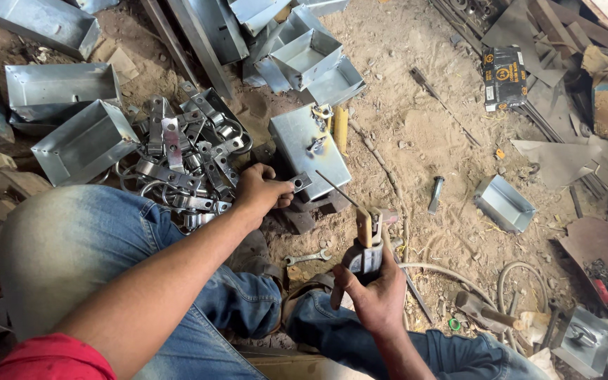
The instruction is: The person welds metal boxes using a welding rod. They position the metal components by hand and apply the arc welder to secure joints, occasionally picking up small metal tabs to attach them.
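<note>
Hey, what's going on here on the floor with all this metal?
A person sits on sandy ground among galvanised sheet-metal parts. The left hand presses a small metal bracket with a hole against a closed metal box. The right hand grips a welding electrode holder, its rod pointing at that bracket. A pile of similar brackets lies by the left knee, and open metal trays sit around.
</note>
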